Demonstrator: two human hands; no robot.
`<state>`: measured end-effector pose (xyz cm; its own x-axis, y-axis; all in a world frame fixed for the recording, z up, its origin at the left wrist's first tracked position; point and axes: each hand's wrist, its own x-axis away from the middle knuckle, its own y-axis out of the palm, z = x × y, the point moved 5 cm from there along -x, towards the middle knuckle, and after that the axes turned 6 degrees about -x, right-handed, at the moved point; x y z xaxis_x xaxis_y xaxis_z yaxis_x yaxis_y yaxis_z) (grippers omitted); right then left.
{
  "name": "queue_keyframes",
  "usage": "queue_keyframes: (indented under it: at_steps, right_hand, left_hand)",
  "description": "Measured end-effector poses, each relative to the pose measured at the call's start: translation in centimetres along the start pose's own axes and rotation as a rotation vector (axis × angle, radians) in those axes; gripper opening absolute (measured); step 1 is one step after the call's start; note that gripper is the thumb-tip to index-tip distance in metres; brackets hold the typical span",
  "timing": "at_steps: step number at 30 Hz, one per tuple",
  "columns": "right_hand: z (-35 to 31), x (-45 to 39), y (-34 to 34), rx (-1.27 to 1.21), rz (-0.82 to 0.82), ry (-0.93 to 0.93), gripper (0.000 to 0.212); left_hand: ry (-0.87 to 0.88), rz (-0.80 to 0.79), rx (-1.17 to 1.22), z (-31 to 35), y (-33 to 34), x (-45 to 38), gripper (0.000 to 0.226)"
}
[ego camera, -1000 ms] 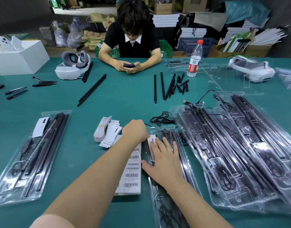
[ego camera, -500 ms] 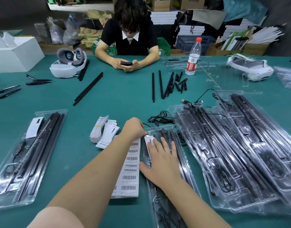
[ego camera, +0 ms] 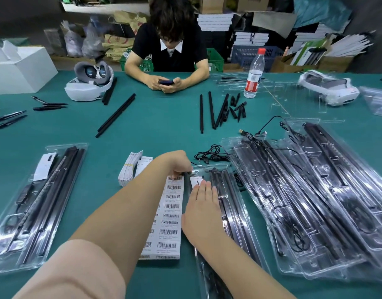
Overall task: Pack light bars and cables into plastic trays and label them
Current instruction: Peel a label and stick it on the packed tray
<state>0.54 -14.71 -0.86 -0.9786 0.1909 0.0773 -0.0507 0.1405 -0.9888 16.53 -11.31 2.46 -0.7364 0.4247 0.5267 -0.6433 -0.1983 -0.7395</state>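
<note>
— While the head camera looks down over the green table (ego camera: 164, 130), what crowds the work?

— A white sheet of barcode stickers (ego camera: 170, 214) lies just left of the clear plastic tray holding black light bars (ego camera: 226, 203). The left forearm crosses over that sheet and hides part of it. Beyond it sits a banded bundle of white paper labels (ego camera: 129, 169), and a loose black cable (ego camera: 209, 155) coils at the tray's far end.

— And the hands?

— The right hand (ego camera: 202, 210) lies flat on the tray, fingers straight and together, their tips at a small white label (ego camera: 195, 182) on the tray's top. The left hand (ego camera: 178, 164) is curled at the sheet's upper edge; whether it pinches a sticker I cannot tell.

— How many trays?

— One under the hand, one packed tray (ego camera: 41, 203) far left, and a pile of overlapping trays (ego camera: 311, 201) on the right; their number is unclear.

— Anything else?

— Two white headsets (ego camera: 89, 85), one clear water bottle with red cap (ego camera: 253, 74), loose black bars (ego camera: 115, 115), and a person opposite (ego camera: 170, 46) holding a phone.
</note>
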Motion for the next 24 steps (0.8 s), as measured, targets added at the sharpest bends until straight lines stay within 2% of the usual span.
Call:
queue_keyframes:
  at_steps: [4,12,24]
  right_hand:
    - [0.0,0.3,-0.2,-0.032,0.069,-0.008,0.075]
    - [-0.3,1.0,-1.7,-0.094,0.157,-0.046,0.076]
    - [-0.9,1.0,-2.7,-0.116,0.181,-0.071,0.072]
  left_hand:
    - [-0.012,-0.025,0.167,-0.2,0.2,0.0,0.043]
    - [-0.083,-0.067,0.440,0.0,0.1,0.0,0.038]
    - [-0.096,-0.068,0.641,0.5,-0.4,1.5,0.023]
